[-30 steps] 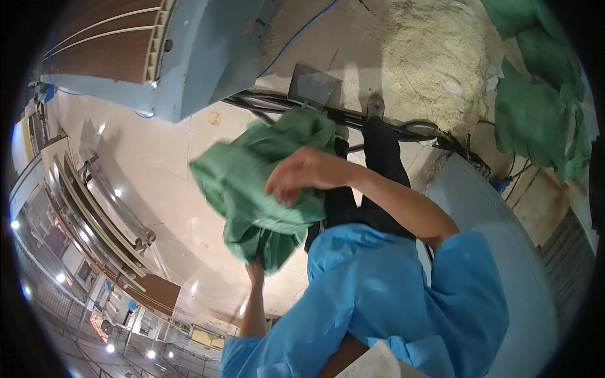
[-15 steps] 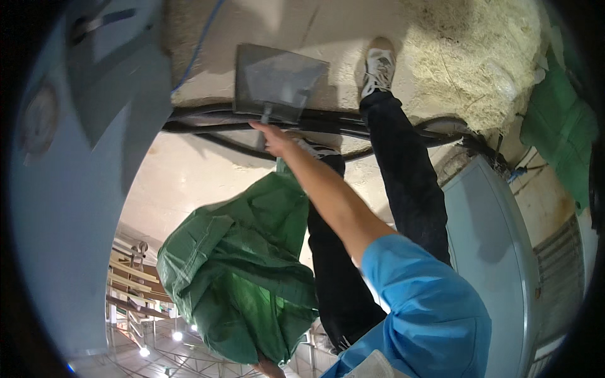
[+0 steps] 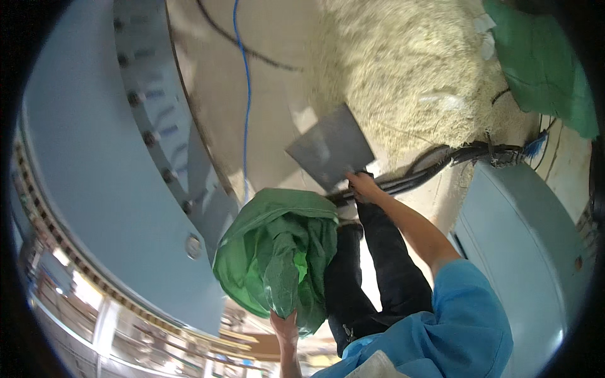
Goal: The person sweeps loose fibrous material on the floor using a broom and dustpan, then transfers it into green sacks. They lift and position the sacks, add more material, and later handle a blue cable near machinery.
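Observation:
My left hand (image 3: 285, 324) is closed on the rim of a crumpled green woven sack (image 3: 277, 249), which hangs with its mouth open beside my legs. My right arm reaches forward, and my right hand (image 3: 362, 186) is closed at the near corner of a flat, grey metal dustpan (image 3: 334, 148). The fingers wrap where the handle joins, though the handle itself is mostly hidden. Just beyond the pan lies a big heap of pale yellow shavings (image 3: 409, 69), its nearest edge by the pan's right side.
A blue-grey machine cabinet (image 3: 126, 189) with a row of knobs stands on the left, another cabinet (image 3: 523, 233) on the right. Thick black cables (image 3: 422, 179) cross the floor near my feet; a blue hose (image 3: 246, 101) runs ahead. Another green sack (image 3: 535, 57) lies at far right.
My right hand has carried the dustpan rightward, closer to the heap. The view has swung right, and the sack, still in my left hand, now shows its mouth more fully.

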`<state>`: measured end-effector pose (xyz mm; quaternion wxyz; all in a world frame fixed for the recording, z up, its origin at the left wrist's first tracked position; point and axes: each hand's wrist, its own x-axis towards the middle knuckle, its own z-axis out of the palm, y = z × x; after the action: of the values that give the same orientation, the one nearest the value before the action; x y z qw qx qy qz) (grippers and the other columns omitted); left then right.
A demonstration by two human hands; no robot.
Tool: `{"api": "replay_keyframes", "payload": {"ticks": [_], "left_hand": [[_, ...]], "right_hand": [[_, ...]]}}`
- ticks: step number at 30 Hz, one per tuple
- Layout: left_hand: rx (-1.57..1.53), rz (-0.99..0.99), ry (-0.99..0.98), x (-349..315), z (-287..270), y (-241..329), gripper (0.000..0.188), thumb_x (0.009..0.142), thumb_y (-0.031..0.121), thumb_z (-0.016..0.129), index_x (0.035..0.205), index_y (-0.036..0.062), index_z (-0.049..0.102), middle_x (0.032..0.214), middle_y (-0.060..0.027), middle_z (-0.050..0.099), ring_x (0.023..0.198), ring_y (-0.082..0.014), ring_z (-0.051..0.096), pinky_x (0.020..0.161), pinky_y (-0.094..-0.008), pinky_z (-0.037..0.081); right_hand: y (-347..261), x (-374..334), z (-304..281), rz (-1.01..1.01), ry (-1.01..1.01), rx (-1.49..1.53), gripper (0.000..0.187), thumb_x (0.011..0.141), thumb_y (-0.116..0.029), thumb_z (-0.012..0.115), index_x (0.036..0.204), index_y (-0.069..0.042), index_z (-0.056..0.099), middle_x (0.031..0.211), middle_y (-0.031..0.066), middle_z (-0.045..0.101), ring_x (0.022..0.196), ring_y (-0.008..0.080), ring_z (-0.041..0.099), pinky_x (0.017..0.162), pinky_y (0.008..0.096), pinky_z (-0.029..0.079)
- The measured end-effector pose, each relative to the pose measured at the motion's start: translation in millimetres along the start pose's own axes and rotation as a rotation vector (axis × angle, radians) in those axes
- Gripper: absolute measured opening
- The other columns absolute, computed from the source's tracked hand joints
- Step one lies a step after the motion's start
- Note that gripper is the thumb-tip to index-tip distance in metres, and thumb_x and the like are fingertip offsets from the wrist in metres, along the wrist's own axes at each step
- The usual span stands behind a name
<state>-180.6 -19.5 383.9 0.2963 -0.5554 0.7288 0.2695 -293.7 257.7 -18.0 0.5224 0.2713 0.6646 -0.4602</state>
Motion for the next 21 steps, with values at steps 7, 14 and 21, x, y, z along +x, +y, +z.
{"api": "replay_keyframes", "payload": {"ticks": [7, 14, 21], "left_hand": [[-0.029, 0.636, 0.117, -8.6, -75.5, 292.7, 0.041, 0.072, 0.006, 0.061, 0.112, -0.0029, 0.056, 0.1, -0.0162, 0.063, 0.091, -0.0274, 0.057, 0.087, -0.0345, 0.044], [0.231, 1.116, 0.22, -75.2, -118.8, 508.4, 0.033, 0.083, 0.007, 0.058, 0.115, -0.0023, 0.055, 0.098, -0.0205, 0.061, 0.091, -0.0302, 0.058, 0.086, -0.0368, 0.044], [0.155, 1.388, 0.014, -115.9, -87.3, 696.4, 0.037, 0.086, 0.009, 0.059, 0.121, -0.0038, 0.054, 0.104, -0.0167, 0.063, 0.094, -0.0267, 0.058, 0.086, -0.0352, 0.045]], "right_hand": [[24.7, -102.1, -144.0, 0.073, 0.477, 0.19, 0.057, 0.096, -0.05, 0.052, 0.111, 0.005, 0.054, 0.07, 0.0174, 0.061, 0.049, 0.0247, 0.059, 0.045, 0.0393, 0.046], [-60.4, -174.2, -181.8, 0.186, 0.331, 0.955, 0.063, 0.093, -0.062, 0.052, 0.089, 0.001, 0.06, 0.064, 0.0083, 0.054, 0.053, 0.0212, 0.055, 0.047, 0.0385, 0.045], [-179.5, -189.6, -210.9, -0.01, 0.223, 1.497, 0.065, 0.089, -0.068, 0.055, 0.092, -0.003, 0.058, 0.063, 0.0046, 0.052, 0.049, 0.0158, 0.051, 0.044, 0.0315, 0.044]]}}
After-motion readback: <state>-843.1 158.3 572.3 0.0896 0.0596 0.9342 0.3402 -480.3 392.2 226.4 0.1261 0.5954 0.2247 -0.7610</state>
